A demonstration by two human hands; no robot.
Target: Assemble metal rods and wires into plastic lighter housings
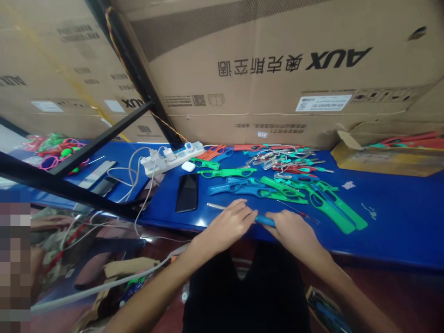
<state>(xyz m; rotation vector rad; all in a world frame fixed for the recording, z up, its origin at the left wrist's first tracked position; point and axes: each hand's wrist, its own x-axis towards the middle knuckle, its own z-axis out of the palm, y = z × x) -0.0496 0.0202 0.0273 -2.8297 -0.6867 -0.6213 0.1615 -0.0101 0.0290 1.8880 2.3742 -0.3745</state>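
Observation:
My left hand (229,226) and my right hand (292,231) meet at the front edge of a blue table (398,222). Both are closed on one blue plastic piece (265,220), which shows only as a short bar between them. A thin metal rod (215,206) lies just beyond my left fingers. Behind my hands lies a heap of green scissor-like plastic parts (322,201), blue ones (239,187) and red ones (263,148), mixed with several small metal pieces (274,162). What the blue piece looks like inside my hands is hidden.
A black phone (187,192) lies left of my hands, with a white earbud case (188,166) and a white power strip (173,157) with cables behind it. Large cardboard boxes (277,69) wall the back. An open carton (388,157) sits far right. A black metal frame (69,185) crosses the left.

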